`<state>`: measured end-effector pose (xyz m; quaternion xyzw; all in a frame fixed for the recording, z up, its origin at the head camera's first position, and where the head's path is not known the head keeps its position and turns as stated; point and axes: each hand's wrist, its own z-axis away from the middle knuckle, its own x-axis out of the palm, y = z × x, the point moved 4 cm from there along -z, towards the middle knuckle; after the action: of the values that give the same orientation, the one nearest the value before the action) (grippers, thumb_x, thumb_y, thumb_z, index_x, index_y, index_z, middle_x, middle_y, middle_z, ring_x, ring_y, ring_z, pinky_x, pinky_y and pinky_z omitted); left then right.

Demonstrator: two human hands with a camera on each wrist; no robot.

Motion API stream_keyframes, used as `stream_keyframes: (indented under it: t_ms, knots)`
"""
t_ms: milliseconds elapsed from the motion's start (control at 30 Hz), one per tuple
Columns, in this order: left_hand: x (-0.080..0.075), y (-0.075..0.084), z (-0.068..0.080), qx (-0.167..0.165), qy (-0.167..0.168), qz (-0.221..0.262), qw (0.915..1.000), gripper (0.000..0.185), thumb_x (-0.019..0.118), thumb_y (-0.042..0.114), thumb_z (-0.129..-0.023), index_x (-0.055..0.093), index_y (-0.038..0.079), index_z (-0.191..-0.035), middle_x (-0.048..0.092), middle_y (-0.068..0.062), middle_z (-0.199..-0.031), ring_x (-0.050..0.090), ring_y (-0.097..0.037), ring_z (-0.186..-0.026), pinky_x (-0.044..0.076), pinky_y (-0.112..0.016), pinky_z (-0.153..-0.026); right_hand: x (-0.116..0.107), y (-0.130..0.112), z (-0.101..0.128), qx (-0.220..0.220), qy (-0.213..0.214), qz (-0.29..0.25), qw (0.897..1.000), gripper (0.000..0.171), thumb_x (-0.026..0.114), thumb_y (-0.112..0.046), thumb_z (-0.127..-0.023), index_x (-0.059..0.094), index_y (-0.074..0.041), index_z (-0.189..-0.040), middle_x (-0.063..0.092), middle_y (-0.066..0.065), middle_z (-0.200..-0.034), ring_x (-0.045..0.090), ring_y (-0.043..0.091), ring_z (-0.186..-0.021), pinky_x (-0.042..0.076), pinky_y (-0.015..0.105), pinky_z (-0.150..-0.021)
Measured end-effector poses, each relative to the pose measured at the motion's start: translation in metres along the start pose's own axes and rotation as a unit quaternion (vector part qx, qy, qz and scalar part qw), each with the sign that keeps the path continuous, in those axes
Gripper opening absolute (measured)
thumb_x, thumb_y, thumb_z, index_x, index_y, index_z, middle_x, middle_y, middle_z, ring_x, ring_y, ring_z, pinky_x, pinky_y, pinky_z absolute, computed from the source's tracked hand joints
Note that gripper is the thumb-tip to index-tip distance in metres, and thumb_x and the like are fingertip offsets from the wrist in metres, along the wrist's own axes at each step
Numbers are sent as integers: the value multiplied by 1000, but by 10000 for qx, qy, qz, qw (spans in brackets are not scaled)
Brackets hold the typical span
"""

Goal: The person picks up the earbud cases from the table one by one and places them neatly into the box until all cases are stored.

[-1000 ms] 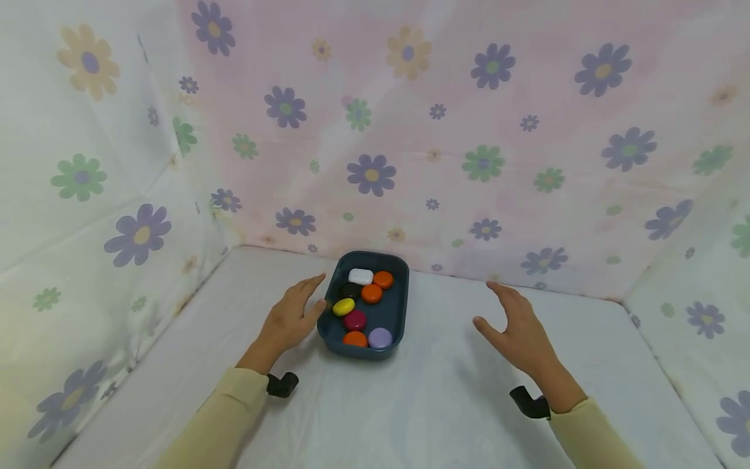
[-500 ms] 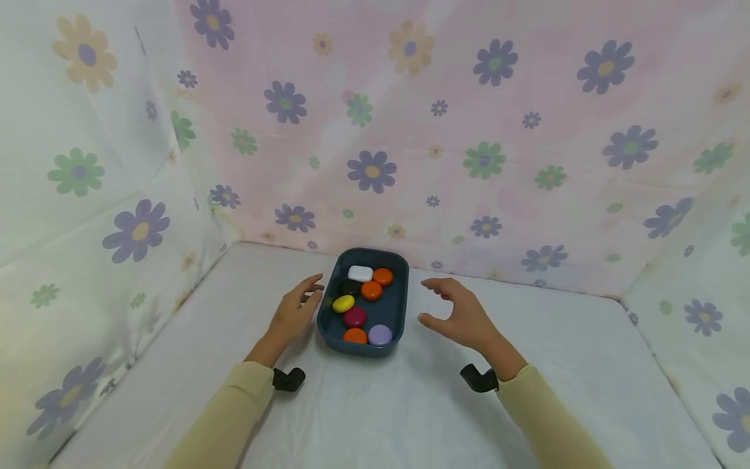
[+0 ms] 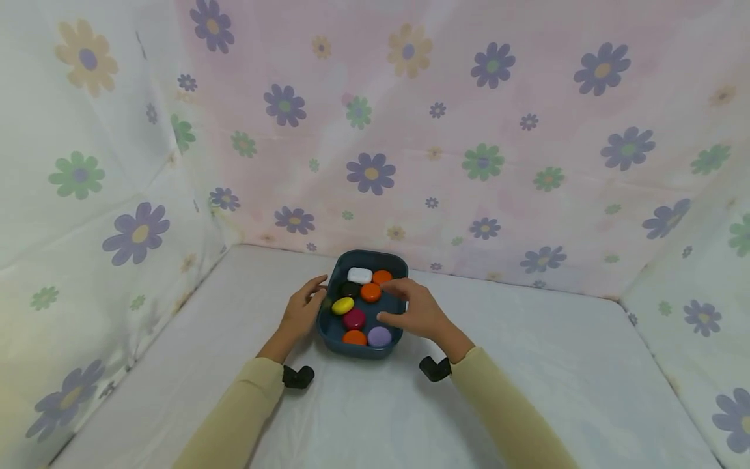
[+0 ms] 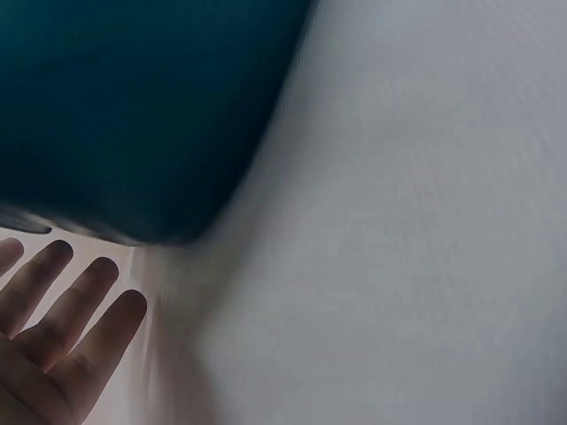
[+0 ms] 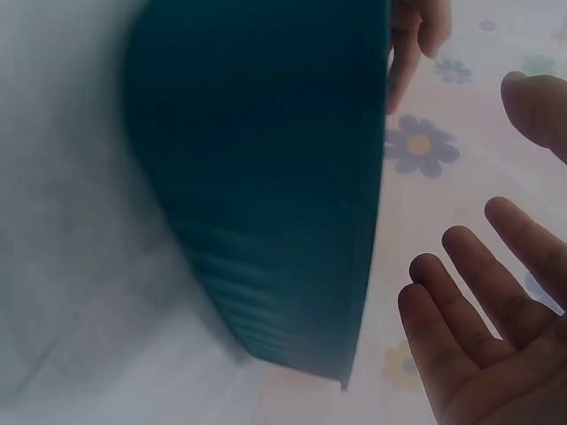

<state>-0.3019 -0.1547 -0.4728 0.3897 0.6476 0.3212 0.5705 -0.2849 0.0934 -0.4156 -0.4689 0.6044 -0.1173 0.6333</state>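
Observation:
A dark blue-green tray holds several smooth, rounded pieces. Among them are a white piece, a black one, a yellow one, a dark red one, a lilac one and three orange pieces. At the tray's left rim is my left hand, its fingers extended in the left wrist view; whether it touches the rim I cannot tell. My right hand reaches over the right rim, thumb and fingers apart, nothing held between them. It partly covers that rim.
A white cloth covers the table. Flower-printed sheets rise behind it and along both sides. A black wrist mount sticks out from the right wrist, another mount from the left.
My right hand has moved left from well beside the tray to above its right rim. The left hand has shifted slightly right along the left rim. The tray and pieces have stayed put.

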Motion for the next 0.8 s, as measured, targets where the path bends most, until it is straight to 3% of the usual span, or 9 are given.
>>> stream_keyframes:
  t_ms: [133, 267, 400, 800]
  knots:
    - [4, 0, -2, -46, 2, 61, 10000, 42, 42, 26, -102, 48, 14, -142, 58, -17, -130, 50, -32, -123, 40, -48, -103, 12, -1, -12, -81, -139, -176, 9997, 57, 77, -24, -80, 57, -3, -129, 59, 14, -129, 56, 33, -120, 44, 44, -103]
    - [7, 0, -3, -182, 40, 24, 9998, 43, 43, 25, -100, 48, 17, -142, 58, -16, -130, 55, -31, -113, 44, -46, -97, 22, -2, -22, -190, -192, -182, 9995, 55, 78, -24, -80, 58, -3, -127, 61, 16, -126, 58, 34, -115, 45, 45, -101]
    - [8, -1, -3, -320, 47, 31, 9995, 45, 45, 22, -97, 47, 18, -142, 58, -16, -130, 59, -30, -101, 47, -45, -91, 31, -3, -29, -75, -290, 1, 9996, 55, 77, -28, -81, 59, -4, -127, 61, 15, -126, 59, 31, -114, 46, 46, -99]
    - [9, -2, -3, -431, 94, 218, 9988, 45, 45, 21, -95, 50, 22, -140, 60, -14, -127, 60, -28, -100, 46, -39, -88, 49, 1, -42, 174, -591, 406, 9973, 50, 77, -30, -81, 62, -7, -123, 64, 12, -123, 61, 28, -112, 49, 41, -97]
